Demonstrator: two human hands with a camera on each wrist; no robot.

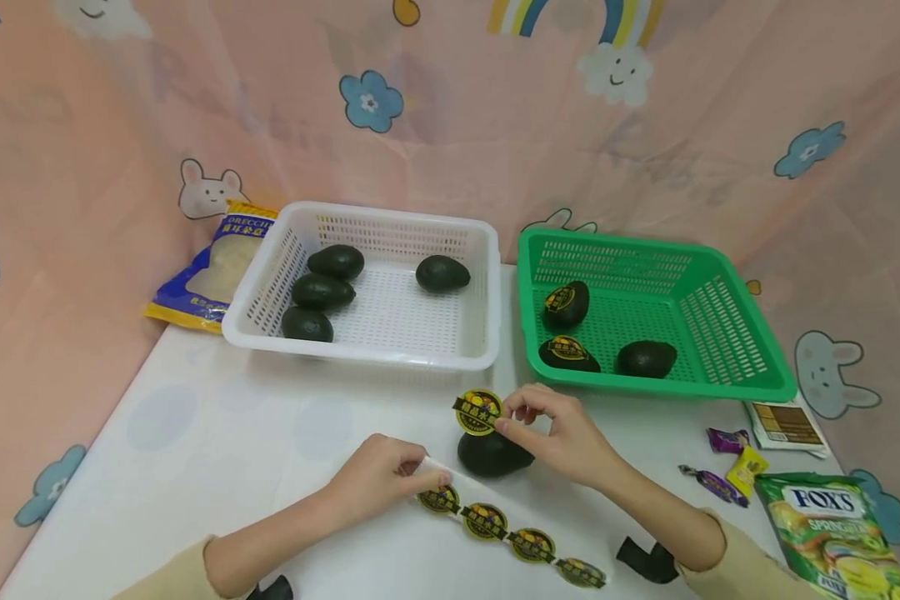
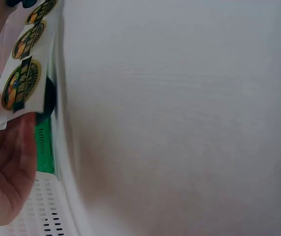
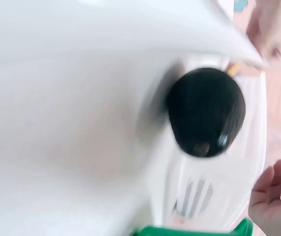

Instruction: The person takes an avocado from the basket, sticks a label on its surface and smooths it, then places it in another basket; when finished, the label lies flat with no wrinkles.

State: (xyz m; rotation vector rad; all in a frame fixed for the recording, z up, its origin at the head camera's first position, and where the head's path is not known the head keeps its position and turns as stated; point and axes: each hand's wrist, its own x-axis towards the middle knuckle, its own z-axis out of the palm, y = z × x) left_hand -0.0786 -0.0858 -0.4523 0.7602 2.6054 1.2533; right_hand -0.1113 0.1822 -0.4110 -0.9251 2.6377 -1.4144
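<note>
Between thumb and fingers, my left hand (image 1: 378,479) pinches one end of a white strip (image 2: 43,101) with several round black-and-gold stickers (image 1: 484,522) on it. My right hand (image 1: 562,429) pinches a single loose round sticker (image 1: 478,412) by its edge. That sticker hangs just above a dark avocado (image 1: 495,455) lying on the table; whether the two touch I cannot tell. In the right wrist view the avocado (image 3: 207,112) shows up close, with the right hand's fingers (image 3: 278,177) off to its side.
A white basket (image 1: 360,358) with several avocados stands at the back left, a green basket (image 1: 660,385) with three at the back right. Two of those three show stickers. A pasta bag (image 1: 213,267), wrapped candies (image 1: 746,471) and a green Fox's bag (image 1: 840,533) lie at the sides.
</note>
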